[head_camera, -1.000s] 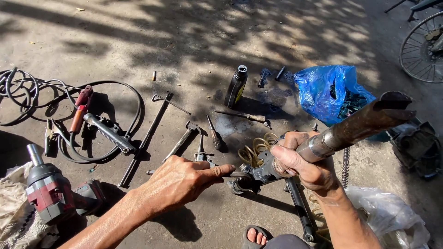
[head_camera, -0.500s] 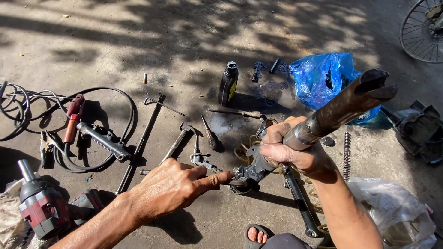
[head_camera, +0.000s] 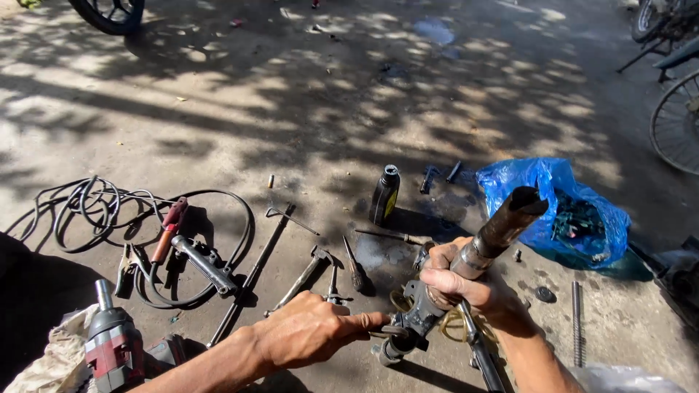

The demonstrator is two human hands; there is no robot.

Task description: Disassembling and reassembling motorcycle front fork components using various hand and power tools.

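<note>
My right hand (head_camera: pixel 466 284) grips a long greasy metal shaft (head_camera: pixel 502 225), which slants up to the right from a dark bracket-like base (head_camera: pixel 411 320) near the ground. My left hand (head_camera: pixel 313 331) reaches in from the left and its fingers pinch a small part at the bottom of that base. Just behind the hands lie a hammer (head_camera: pixel 302 276), a screwdriver (head_camera: pixel 354 266) and a thin rod (head_camera: pixel 389 235) on the concrete.
A dark oil bottle (head_camera: pixel 384 193) stands behind the tools, beside a blue plastic bag (head_camera: pixel 561 207) with parts. At left are coiled cables (head_camera: pixel 95 211), a red-handled clamp (head_camera: pixel 169 225), a long bar (head_camera: pixel 251 273) and an impact wrench (head_camera: pixel 113 346). Bicycle wheels (head_camera: pixel 673 120) stand at right.
The view tilted upward, showing more ground ahead. My right hand keeps its hold on the shaft while my left hand stays at the base, shifted slightly lower.
</note>
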